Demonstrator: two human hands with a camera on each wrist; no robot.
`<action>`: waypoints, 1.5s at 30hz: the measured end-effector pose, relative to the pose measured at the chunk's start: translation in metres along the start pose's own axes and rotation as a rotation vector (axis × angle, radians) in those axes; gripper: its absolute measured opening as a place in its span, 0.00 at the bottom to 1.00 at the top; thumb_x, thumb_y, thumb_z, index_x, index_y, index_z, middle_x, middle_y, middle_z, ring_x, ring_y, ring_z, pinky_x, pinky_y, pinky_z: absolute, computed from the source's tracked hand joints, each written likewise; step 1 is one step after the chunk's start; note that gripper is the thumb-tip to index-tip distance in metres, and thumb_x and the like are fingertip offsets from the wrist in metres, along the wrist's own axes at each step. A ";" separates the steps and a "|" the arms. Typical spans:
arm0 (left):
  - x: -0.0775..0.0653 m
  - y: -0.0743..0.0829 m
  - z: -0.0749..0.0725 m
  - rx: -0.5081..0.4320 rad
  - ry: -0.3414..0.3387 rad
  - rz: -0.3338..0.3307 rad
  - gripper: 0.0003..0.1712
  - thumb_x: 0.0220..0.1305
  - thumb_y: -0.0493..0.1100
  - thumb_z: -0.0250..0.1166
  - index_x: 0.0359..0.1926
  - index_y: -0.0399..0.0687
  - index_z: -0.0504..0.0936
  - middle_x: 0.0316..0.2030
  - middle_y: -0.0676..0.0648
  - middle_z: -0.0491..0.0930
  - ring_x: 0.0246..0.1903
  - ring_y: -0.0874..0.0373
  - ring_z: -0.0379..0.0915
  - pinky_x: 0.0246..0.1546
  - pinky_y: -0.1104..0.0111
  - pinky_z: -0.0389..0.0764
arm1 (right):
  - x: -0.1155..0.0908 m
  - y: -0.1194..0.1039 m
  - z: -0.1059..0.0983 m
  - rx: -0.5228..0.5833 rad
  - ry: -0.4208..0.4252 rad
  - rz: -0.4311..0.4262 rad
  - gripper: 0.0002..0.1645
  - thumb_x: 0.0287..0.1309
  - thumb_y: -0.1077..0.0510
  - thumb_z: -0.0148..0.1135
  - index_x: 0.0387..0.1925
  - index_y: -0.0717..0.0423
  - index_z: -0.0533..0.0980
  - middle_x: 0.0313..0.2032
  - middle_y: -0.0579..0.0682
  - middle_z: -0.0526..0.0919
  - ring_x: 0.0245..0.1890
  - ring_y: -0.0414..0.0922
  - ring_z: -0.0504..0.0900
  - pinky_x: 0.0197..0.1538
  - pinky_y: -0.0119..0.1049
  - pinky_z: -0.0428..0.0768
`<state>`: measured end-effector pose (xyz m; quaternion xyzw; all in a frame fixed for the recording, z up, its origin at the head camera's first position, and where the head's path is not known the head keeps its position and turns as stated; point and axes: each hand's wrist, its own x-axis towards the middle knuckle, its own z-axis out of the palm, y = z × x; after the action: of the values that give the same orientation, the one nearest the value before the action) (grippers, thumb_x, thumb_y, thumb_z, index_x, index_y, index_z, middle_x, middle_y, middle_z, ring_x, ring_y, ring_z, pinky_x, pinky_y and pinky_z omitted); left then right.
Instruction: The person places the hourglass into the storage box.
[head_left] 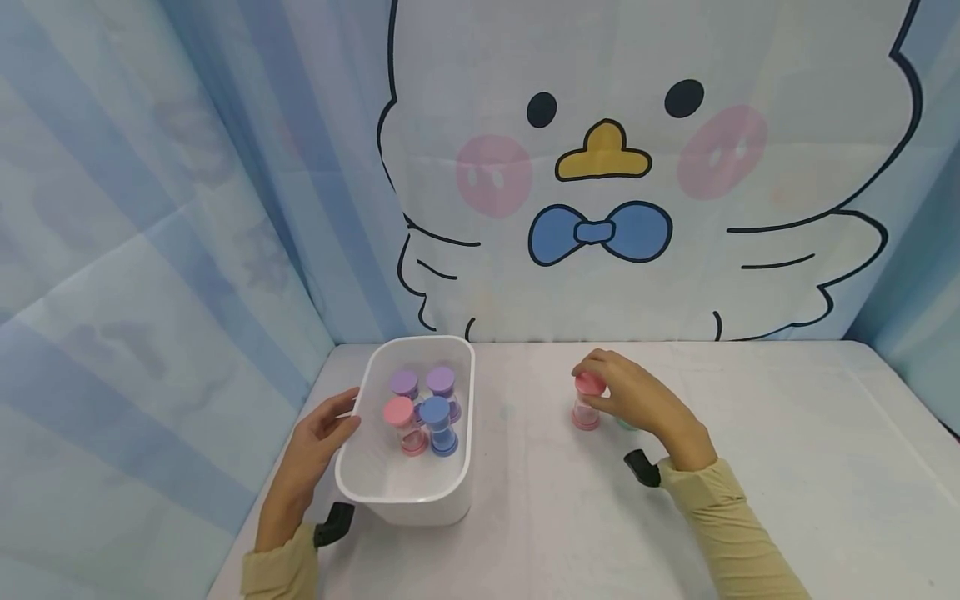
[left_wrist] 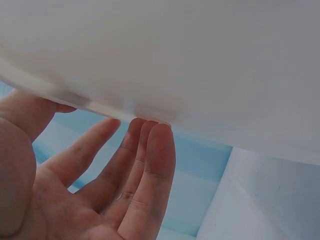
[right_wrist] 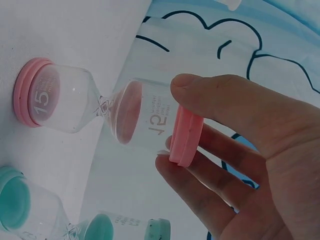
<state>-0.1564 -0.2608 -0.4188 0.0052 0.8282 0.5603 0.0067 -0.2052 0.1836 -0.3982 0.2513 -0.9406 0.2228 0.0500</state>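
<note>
My right hand point(head_left: 637, 396) pinches the pink top cap of an hourglass point(right_wrist: 150, 112) between thumb and fingers. That pink hourglass stands upright at the tabletop, its glass marked 15. Close beside it is a green hourglass point(right_wrist: 52, 207), mostly hidden behind the hand in the head view. At the left, my left hand point(head_left: 315, 446) touches the side of a white bin point(head_left: 397, 492) just under the rim with loosely extended fingers. Inside the bin stand a pink hourglass point(head_left: 405, 425), a blue hourglass point(head_left: 440, 427) and two purple hourglasses point(head_left: 441, 382).
The white tabletop point(head_left: 525, 500) runs back to a curtain point(head_left: 600, 300) with a cartoon bird on it. Another striped blue curtain point(head_left: 150, 292) hangs along the left side. A black wrist-camera piece point(head_left: 642, 468) sticks out by the right cuff.
</note>
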 end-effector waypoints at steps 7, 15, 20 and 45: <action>0.003 0.001 0.002 -0.002 0.005 -0.009 0.32 0.71 0.52 0.61 0.71 0.49 0.67 0.67 0.42 0.70 0.53 0.64 0.76 0.57 0.59 0.78 | 0.003 -0.002 -0.003 0.010 0.001 -0.024 0.21 0.55 0.62 0.72 0.51 0.60 0.80 0.49 0.53 0.82 0.53 0.53 0.78 0.58 0.52 0.78; 0.002 0.001 0.001 0.012 0.004 -0.003 0.32 0.71 0.52 0.61 0.71 0.48 0.66 0.67 0.41 0.70 0.52 0.66 0.76 0.54 0.64 0.80 | 0.006 -0.013 -0.006 0.012 0.010 -0.039 0.22 0.55 0.60 0.72 0.52 0.60 0.80 0.51 0.54 0.81 0.52 0.52 0.79 0.58 0.51 0.78; 0.001 0.001 0.000 0.017 0.003 0.005 0.32 0.72 0.52 0.60 0.72 0.47 0.66 0.67 0.41 0.70 0.50 0.71 0.75 0.54 0.65 0.80 | 0.007 -0.023 -0.008 -0.005 0.029 -0.047 0.22 0.55 0.60 0.73 0.52 0.60 0.80 0.52 0.55 0.80 0.53 0.53 0.79 0.58 0.50 0.78; 0.001 0.001 0.000 0.008 -0.002 0.002 0.32 0.71 0.50 0.61 0.71 0.46 0.67 0.66 0.40 0.71 0.49 0.71 0.75 0.48 0.75 0.77 | 0.023 -0.060 -0.021 0.008 0.103 -0.172 0.18 0.54 0.61 0.73 0.48 0.57 0.82 0.46 0.49 0.81 0.49 0.47 0.79 0.54 0.43 0.80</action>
<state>-0.1571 -0.2609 -0.4182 0.0064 0.8304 0.5571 0.0069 -0.1955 0.1360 -0.3507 0.3195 -0.9108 0.2343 0.1161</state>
